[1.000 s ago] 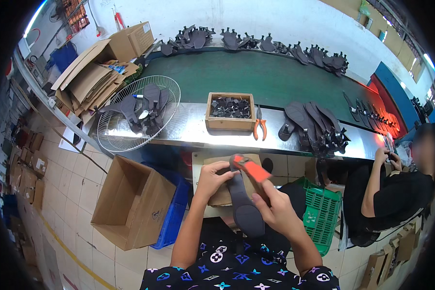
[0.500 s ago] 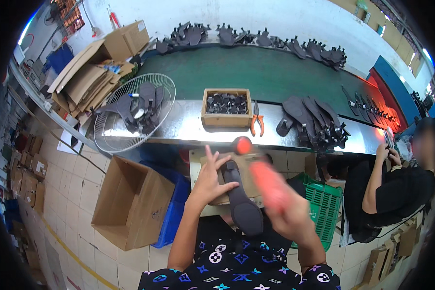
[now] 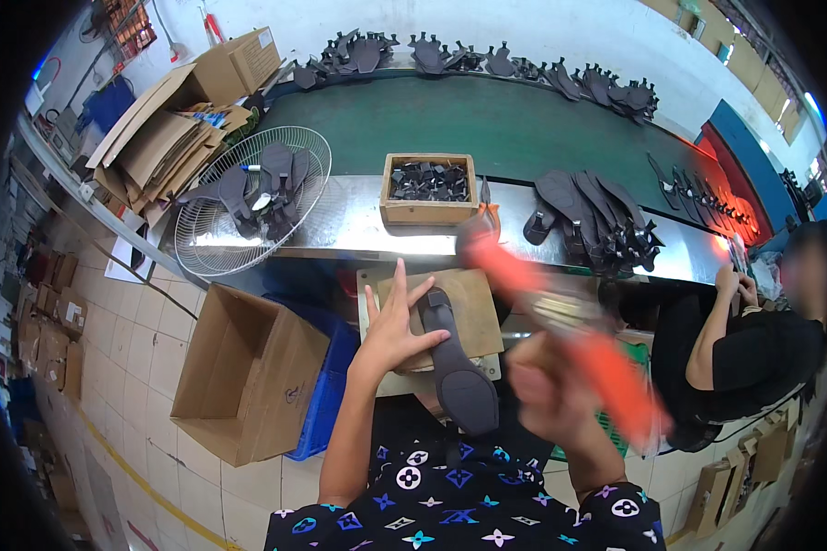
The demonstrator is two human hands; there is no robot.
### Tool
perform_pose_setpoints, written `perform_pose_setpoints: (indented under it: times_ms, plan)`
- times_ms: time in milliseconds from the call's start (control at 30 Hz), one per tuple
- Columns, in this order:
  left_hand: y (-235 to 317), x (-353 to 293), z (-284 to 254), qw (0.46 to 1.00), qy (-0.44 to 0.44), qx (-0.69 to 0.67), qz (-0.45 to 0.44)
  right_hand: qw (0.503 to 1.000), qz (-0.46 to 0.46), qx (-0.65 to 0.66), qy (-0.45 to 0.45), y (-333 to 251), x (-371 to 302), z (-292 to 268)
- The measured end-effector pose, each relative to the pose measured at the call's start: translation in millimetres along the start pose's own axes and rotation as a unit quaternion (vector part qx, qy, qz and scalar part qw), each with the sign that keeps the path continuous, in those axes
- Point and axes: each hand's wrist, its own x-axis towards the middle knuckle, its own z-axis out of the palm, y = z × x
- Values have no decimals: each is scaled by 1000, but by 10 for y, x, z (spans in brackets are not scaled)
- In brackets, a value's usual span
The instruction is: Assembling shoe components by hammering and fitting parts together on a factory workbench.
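Observation:
A dark grey sandal sole (image 3: 464, 390) with a heel block at its far end lies bottom up, slanting from a tan work pad (image 3: 478, 298) toward my lap. My left hand (image 3: 395, 335) has its fingers spread around the heel end, and its thumb rests on the narrow part of the sole. My right hand (image 3: 551, 386), blurred by motion, is closed on a hammer (image 3: 616, 381) with an orange-red handle. The hammer's dark head is raised to the right of the heel, apart from it, near the bench edge.
On the metal-edged bench stand a wooden box (image 3: 427, 213) of small dark parts, orange-handled pliers (image 3: 489, 213), stacked soles (image 3: 583, 216) and a wire basket (image 3: 248, 262). A cardboard box (image 3: 248, 376) and blue crate (image 3: 335, 376) flank my left. A co-worker (image 3: 753, 344) sits at right, by a green crate (image 3: 616, 436).
The hammer has swung up and to the right with my right hand, away from the heel. My left hand and the sole stay nearly in place.

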Motion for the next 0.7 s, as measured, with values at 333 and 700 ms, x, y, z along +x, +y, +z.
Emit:
perform_pose_setpoints:
  times_ms: [333, 700]
  plan:
    - [464, -263, -118, 977, -33, -105, 184, 854, -92, -510, -48, 12, 262, -288]
    - [1268, -840, -415, 866, -223, -447, -11, 602, -165, -747, -229, 613, 385, -537]
